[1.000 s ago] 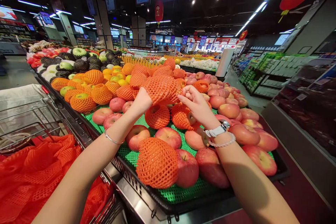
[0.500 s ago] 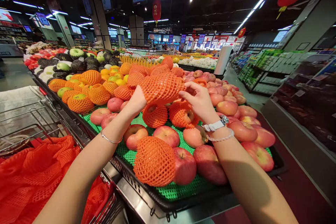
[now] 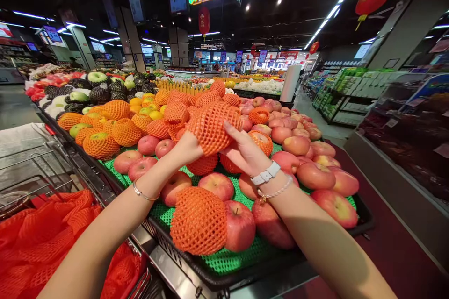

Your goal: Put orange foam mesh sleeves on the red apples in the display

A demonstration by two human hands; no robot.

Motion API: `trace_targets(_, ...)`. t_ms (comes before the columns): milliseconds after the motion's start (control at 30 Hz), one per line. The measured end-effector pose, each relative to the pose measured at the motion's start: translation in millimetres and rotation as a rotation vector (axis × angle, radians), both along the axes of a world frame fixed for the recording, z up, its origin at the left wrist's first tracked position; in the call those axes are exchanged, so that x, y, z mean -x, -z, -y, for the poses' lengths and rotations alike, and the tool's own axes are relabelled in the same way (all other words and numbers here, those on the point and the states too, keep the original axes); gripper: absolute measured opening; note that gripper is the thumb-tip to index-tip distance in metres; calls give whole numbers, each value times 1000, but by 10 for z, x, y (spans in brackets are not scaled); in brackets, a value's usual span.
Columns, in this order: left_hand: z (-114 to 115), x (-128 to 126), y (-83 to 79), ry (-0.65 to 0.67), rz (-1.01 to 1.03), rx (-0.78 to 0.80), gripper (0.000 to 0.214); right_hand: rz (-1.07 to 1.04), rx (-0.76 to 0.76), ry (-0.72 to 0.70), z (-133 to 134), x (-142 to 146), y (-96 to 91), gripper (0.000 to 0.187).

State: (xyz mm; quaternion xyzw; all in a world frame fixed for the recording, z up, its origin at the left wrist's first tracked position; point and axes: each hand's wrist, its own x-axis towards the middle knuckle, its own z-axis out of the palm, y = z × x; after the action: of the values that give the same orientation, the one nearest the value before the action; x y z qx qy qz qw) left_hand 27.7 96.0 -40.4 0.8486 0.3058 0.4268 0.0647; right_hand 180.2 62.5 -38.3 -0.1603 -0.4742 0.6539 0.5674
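An orange foam fruit net (image 3: 214, 127) is held up over the front of the apple display. My left hand (image 3: 191, 145) reaches into it from the left, its fingers covered by the mesh; whether fruit is inside is hidden. My right hand (image 3: 243, 147) grips the net's right side, thumb on top and fingers underneath. Just below, a netted apple (image 3: 202, 164) is partly hidden by my hands. Nearer to me a netted fruit (image 3: 199, 220) rests against a bare red apple (image 3: 240, 225) on the green mesh liner (image 3: 231, 261).
A black tray (image 3: 206, 274) holds the apples, with more bare apples (image 3: 317, 175) on the right. Orange-netted fruit (image 3: 101, 145) lies to the left. A cart (image 3: 21, 163) with a pile of red-orange nets (image 3: 52, 233) stands at the lower left. Shelves (image 3: 403, 135) line the right.
My right hand has moved from the net's right end to closer under it, thumb now over the mesh. The net has shifted slightly left and looks rounder. The view has turned a little right.
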Motion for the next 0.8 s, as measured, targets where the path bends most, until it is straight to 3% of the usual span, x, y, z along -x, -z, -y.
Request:
trace_targets(100, 94, 120, -68, 87, -174, 157, 40, -81, 64, 151, -35, -12, -44, 41)
trace_targets(233, 207, 377, -259, 199, -228, 408, 41, -132, 12, 326, -180, -219, -114, 41)
trace_targets(333, 182, 394, -326, 396, 113, 585, 40, -93, -56, 401, -265, -338, -120, 46)
trace_targets(433, 118, 221, -265, 450, 578, 767, 53, -1, -155, 420, -276, -291, -62, 62)
trace_targets(567, 144, 0, -159, 574, 650, 1101, 68, 158, -373, 501, -193, -86, 30, 83)
trace_targets(667, 198, -44, -137, 592, 709, 1157, 61, 299, -509, 596, -120, -10, 42, 84)
trace_targets(800, 217, -57, -127, 534, 830, 1200, 50, 331, -579, 623, -107, -47, 25, 83)
